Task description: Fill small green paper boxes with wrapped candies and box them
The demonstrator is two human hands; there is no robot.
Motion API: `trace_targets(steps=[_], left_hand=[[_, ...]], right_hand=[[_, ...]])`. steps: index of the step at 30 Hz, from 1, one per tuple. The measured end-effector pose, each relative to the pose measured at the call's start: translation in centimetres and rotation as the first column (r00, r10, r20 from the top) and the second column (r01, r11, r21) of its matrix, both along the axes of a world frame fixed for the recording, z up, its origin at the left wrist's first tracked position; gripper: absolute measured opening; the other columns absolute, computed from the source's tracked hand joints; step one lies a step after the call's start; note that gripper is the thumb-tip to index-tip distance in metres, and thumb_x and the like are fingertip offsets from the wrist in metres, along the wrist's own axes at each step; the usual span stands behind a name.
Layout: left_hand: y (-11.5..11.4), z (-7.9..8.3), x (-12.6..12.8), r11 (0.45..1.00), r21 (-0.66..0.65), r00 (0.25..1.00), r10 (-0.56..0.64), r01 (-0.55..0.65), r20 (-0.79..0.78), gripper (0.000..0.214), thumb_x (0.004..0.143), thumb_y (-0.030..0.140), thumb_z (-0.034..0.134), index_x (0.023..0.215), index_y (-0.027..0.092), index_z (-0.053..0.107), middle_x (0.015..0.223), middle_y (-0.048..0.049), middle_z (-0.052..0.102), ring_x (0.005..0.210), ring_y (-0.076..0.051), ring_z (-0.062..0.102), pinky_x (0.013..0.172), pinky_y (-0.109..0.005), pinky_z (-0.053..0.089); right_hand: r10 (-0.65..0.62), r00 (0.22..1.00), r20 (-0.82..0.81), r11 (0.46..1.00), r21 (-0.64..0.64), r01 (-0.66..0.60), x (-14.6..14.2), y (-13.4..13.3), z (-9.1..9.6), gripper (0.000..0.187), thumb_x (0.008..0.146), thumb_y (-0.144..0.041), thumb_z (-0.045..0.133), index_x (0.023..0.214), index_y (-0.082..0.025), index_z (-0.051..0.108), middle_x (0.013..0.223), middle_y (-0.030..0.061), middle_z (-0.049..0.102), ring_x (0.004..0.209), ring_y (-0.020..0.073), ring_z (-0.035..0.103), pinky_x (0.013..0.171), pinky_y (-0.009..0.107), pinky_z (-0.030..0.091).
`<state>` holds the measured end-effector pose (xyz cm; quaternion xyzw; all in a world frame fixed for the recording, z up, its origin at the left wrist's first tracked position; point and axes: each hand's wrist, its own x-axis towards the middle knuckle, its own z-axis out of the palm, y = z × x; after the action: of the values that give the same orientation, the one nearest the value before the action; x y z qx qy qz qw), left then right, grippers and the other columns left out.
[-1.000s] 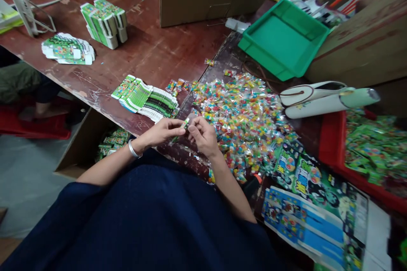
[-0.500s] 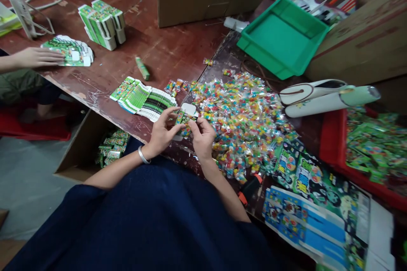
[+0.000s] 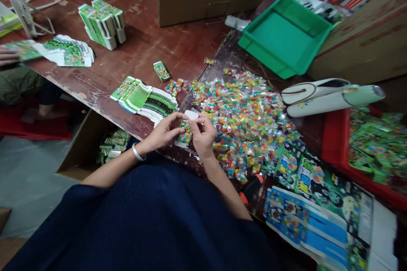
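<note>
and here left hand [image 3: 165,130] and right hand [image 3: 203,136], both nearly closed, pinch the small carton [image 3: 185,134], seemingly steadying its white flap [image 3: 191,114]

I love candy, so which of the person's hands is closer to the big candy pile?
Right. The right hand is beside the candy pile; the left hand is farther away, across the small box.

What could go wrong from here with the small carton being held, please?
The small carton, held between the left grip and right grip, might crease at its open white flap. The right grip could scatter the loose wrapped candies close beside it. The right forearm might nudge the black-and-orange tool nearby.
</note>
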<state>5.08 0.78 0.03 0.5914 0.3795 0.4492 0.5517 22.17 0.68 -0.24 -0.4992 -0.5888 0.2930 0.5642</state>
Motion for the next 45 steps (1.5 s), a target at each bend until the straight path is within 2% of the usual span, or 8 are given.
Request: trace_targets(steps=[5, 10, 18, 30, 33, 37, 41, 45], left_hand=[[-0.3, 0.3, 0.7, 0.993, -0.067, 0.985, 0.109, -0.101, 0.132, 0.038, 0.087, 0.024, 0.080, 0.116, 0.022, 0.055, 0.108, -0.0047, 0.065, 0.102, -0.020, 0.066, 0.081, -0.027, 0.058], [-0.6, 1.2, 0.3, 0.996, -0.072, 0.991, 0.065, -0.057, 0.121, 0.036, 0.090, 0.019, 0.075, 0.116, 0.023, 0.051, 0.103, -0.0031, 0.063, 0.096, -0.016, 0.067, 0.075, -0.023, 0.058], [-0.5, 1.4, -0.7, 0.997, 0.063, 0.998, 0.042, -0.039, -0.042, 0.041, 0.091, 0.013, 0.070, 0.127, 0.023, 0.056, 0.117, -0.0081, 0.067, 0.110, -0.022, 0.069, 0.088, -0.034, 0.063], [-0.6, 1.2, -1.3, 0.995, -0.087, 0.999, 0.039, -0.039, 0.005, 0.030, 0.089, 0.021, 0.074, 0.119, 0.020, 0.069, 0.116, -0.0079, 0.073, 0.101, -0.019, 0.069, 0.087, -0.033, 0.059], [-0.4, 0.6, -2.0, 0.982, -0.183, 0.998, 0.055, -0.052, 0.010, 0.031, 0.080, 0.026, 0.084, 0.104, 0.019, 0.065, 0.101, -0.0039, 0.069, 0.091, -0.017, 0.066, 0.079, -0.030, 0.057], [0.2, -0.1, -2.6, 0.963, -0.253, 0.996, 0.086, -0.093, -0.040, 0.041, 0.071, 0.028, 0.090, 0.087, 0.019, 0.054, 0.083, 0.0018, 0.060, 0.076, -0.012, 0.060, 0.069, -0.025, 0.051], [0.3, -0.8, -2.0, 0.941, -0.331, 0.997, 0.074, -0.064, 0.017, 0.045, 0.077, 0.028, 0.084, 0.110, 0.021, 0.054, 0.095, -0.0013, 0.061, 0.071, -0.013, 0.062, 0.062, -0.027, 0.055], [0.5, -1.0, -1.1, 0.943, -0.331, 0.996, -0.003, 0.033, 0.092, 0.060, 0.076, 0.023, 0.079, 0.129, 0.025, 0.051, 0.118, -0.0075, 0.064, 0.084, -0.019, 0.071, 0.073, -0.038, 0.064]], right_hand=[[0.055, 0.961, -0.271, 0.994, -0.078, -0.079, -0.5, 0.5, 0.7, 0.029, 0.089, -0.040, 0.081, 0.107, -0.028, 0.062, 0.097, 0.0013, 0.072, 0.088, 0.0186, 0.071, 0.081, 0.034, 0.058], [0.223, 0.939, -0.261, 0.956, -0.131, -0.263, 0.1, 1.3, 2.1, 0.030, 0.087, -0.048, 0.081, 0.080, -0.025, 0.065, 0.087, 0.0016, 0.070, 0.086, 0.0186, 0.068, 0.082, 0.034, 0.057], [0.232, 0.936, -0.266, 0.865, -0.383, -0.324, 1.9, 2.9, 2.7, 0.027, 0.077, -0.043, 0.088, 0.074, -0.023, 0.071, 0.072, -0.0015, 0.069, 0.067, 0.0140, 0.060, 0.067, 0.030, 0.050], [0.280, 0.956, 0.092, 0.959, -0.081, -0.273, 1.2, 0.2, 2.0, 0.015, 0.097, -0.039, 0.071, 0.088, -0.027, 0.073, 0.101, 0.0046, 0.077, 0.097, 0.0218, 0.072, 0.090, 0.041, 0.058], [0.300, 0.916, 0.268, 0.951, -0.154, -0.267, 4.1, 1.0, 2.2, 0.016, 0.097, -0.041, 0.070, 0.095, -0.027, 0.076, 0.107, 0.0064, 0.078, 0.102, 0.0244, 0.073, 0.085, 0.040, 0.060], [0.030, 0.744, 0.668, 0.984, -0.152, 0.097, 9.2, 3.2, 2.0, 0.014, 0.097, -0.031, 0.067, 0.103, -0.021, 0.076, 0.107, 0.0117, 0.078, 0.090, 0.0276, 0.072, 0.089, 0.047, 0.057], [0.191, 0.537, 0.822, 0.973, -0.231, 0.007, 10.2, 4.9, 0.3, 0.025, 0.093, -0.026, 0.073, 0.118, -0.024, 0.074, 0.119, 0.0131, 0.079, 0.108, 0.0330, 0.072, 0.095, 0.048, 0.055], [0.265, 0.477, 0.838, 0.956, -0.293, -0.015, 8.5, 6.2, -1.3, 0.033, 0.085, -0.016, 0.080, 0.116, -0.026, 0.075, 0.114, 0.0119, 0.080, 0.104, 0.0321, 0.072, 0.086, 0.042, 0.055]])
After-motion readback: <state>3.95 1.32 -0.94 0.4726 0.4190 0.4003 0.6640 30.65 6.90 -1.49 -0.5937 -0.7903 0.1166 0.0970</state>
